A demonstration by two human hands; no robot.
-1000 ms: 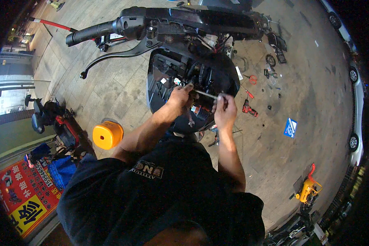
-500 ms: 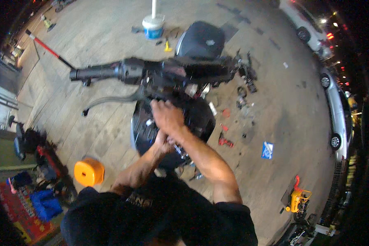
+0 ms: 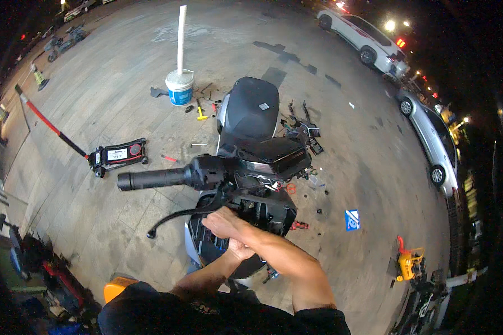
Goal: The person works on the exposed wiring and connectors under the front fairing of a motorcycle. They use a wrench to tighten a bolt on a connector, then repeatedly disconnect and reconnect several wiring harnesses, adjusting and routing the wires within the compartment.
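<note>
Both my hands are at the front of a dark scooter, below its handlebar (image 3: 156, 180) and brake lever (image 3: 179, 215). My right hand (image 3: 224, 223) reaches across to the left, its fingers curled in beside the base of the lever. Underneath the right forearm, my left hand (image 3: 241, 249) is closed near the opened front body (image 3: 268, 209), where inner parts lie exposed. Whatever either hand grips is hidden by the hands themselves. Behind the handlebar is the black seat (image 3: 250, 111).
A floor jack (image 3: 117, 155) with a long red-and-black handle stands left. Farther off is a white-and-blue bucket (image 3: 180, 89) holding a white pole, near a yellow hammer-like tool (image 3: 201, 114). Loose parts lie right of the scooter. An orange stool (image 3: 117, 287) stands close at left.
My view has tilted upward, so the scooter sits lower in the picture and the floor jack shows fully. The hands stay low by the lever, the right still crossing over the left.
</note>
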